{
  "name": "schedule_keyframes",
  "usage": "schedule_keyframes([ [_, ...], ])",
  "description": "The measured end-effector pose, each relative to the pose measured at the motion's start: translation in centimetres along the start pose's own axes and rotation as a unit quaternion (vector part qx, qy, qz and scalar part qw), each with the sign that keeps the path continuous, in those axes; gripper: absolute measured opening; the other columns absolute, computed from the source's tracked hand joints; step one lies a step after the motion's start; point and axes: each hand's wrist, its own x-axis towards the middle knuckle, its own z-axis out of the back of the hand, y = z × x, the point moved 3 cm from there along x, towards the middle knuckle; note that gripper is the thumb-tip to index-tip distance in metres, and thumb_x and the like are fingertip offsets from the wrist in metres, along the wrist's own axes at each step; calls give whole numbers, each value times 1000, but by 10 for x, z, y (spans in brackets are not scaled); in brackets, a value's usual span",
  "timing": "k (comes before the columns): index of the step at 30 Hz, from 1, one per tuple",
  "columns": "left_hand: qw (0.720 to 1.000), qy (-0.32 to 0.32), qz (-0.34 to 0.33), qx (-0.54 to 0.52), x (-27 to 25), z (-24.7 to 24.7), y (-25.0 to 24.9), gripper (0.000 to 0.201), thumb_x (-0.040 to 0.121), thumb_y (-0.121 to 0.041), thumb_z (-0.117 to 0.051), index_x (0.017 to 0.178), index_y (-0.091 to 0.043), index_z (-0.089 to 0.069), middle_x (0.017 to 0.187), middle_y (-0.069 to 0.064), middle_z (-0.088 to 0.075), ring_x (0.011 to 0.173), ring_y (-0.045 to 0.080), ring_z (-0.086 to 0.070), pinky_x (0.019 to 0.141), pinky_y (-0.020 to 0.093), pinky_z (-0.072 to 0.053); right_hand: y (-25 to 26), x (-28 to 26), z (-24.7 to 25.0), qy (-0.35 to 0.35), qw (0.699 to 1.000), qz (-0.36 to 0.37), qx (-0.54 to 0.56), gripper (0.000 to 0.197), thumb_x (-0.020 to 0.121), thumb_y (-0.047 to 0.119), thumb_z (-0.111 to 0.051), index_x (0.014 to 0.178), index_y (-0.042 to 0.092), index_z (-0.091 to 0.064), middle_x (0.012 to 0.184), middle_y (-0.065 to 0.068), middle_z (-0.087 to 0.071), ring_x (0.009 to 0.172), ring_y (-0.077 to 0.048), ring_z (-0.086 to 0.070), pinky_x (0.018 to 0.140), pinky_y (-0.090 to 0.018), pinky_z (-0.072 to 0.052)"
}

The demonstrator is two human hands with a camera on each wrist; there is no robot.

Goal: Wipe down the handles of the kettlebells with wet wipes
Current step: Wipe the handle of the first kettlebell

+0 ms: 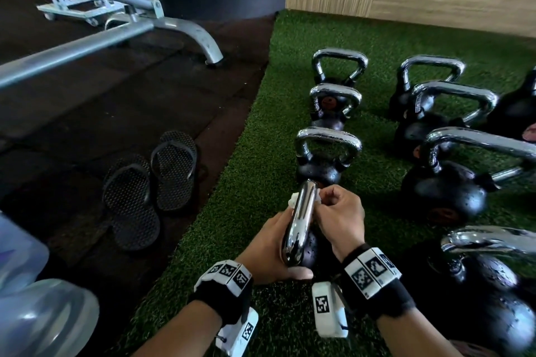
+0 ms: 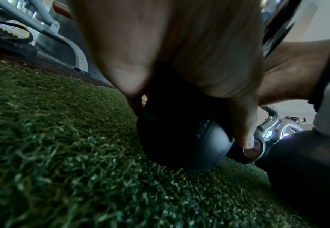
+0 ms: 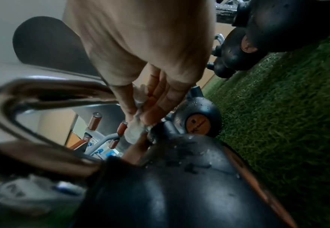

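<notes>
Fingers of the right hand are curled tight and pinch a white wet wipe against the far end of a chrome handle, low in the middle of the head view. That handle belongs to the nearest kettlebell of the left row; seen from above, its long axis runs from the bottom of the frame toward the top, leaning slightly right, so the loop shows edge-on as one bright bar. The left hand wraps the kettlebell from the left, thumb lying across the near side below the handle. Three more kettlebells stand in a line beyond it on the green turf, their handles turned broadside to the camera, and larger ones fill the right side. The left wrist view adds what the head view hides: the black ball sits on the turf, with the thumb pressed down its right flank and other fingers curled at its left. The right wrist view shows the handle as an open loop at left and the wipe bunched between thumb and fingertips just where the handle meets the wet black body. A pair of black sandals lies on the dark floor at centre left of the head view, below a grey machine frame.
</notes>
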Motion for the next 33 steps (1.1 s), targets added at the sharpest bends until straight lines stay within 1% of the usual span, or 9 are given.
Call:
schedule_keyframes([
  [4,1000,11,16,-10,4,-2,-2,115,57,-55,-94,153,-27,-36,149,-5,-48,140,18,-46,113,48,-41,1,-3,-1,14,998,-30,-56,18,73,27,-84,70,17,-69,64,4,-71,57,-5,-66,47,-12,-44],
  [8,999,33,28,27,1,3,-12,111,61,-54,-93,151,-25,-36,143,-5,-47,135,15,-47,113,45,-42,4,-6,-2,60,994,-36,-87,17,77,24,-82,72,15,-68,57,3,-69,42,0,-60,38,-11,-40],
  [13,979,66,62,181,-17,24,-36,147,56,-87,-72,163,-24,5,166,-9,-16,149,14,-28,121,38,-35,13,-11,13,125,979,15,-160,25,69,17,-77,89,24,-63,78,1,-73,72,-18,-70,69,-36,-59],
  [16,986,-4,48,159,-27,48,-61,139,60,-94,-65,161,-36,11,152,-22,-31,133,1,-43,104,28,-45,31,-9,27,161,959,139,-185,57,72,16,-75,121,41,-60,76,8,-71,70,0,-66,67,-14,-50],
  [19,983,-60,13,170,-29,60,-90,100,72,-73,-70,154,-45,-20,122,-28,-37,106,-5,-53,86,27,-55,54,-5,24,215,914,239,-248,66,78,8,-68,134,42,-61,105,15,-72,96,5,-64,83,0,-41],
  [21,976,-59,23,209,-28,63,-105,88,71,-62,-68,147,-42,-29,119,-24,-37,98,0,-57,83,29,-56,66,-9,20,233,889,265,-291,55,81,11,-64,129,37,-66,115,5,-71,108,-10,-65,95,-17,-48],
  [25,953,6,12,304,-19,73,-118,83,72,-52,-71,144,-36,-32,126,-14,-39,106,10,-58,88,27,-48,78,-23,27,219,854,265,-390,42,83,25,-58,123,34,-67,106,0,-69,101,-26,-67,87,-35,-55],
  [28,952,35,3,303,-10,90,-115,77,78,-34,-75,144,-49,-38,124,-20,-46,96,3,-61,72,14,-43,80,-33,42,197,842,244,-438,18,82,20,-58,97,24,-66,88,0,-67,91,-30,-69,74,-38,-56],
  [33,963,88,-7,256,7,111,-105,74,87,-6,-66,136,-59,-52,111,-22,-53,79,-3,-58,60,11,-39,68,-61,59,176,847,209,-456,22,78,21,-58,97,18,-69,84,1,-65,89,-28,-68,71,-34,-53],
])
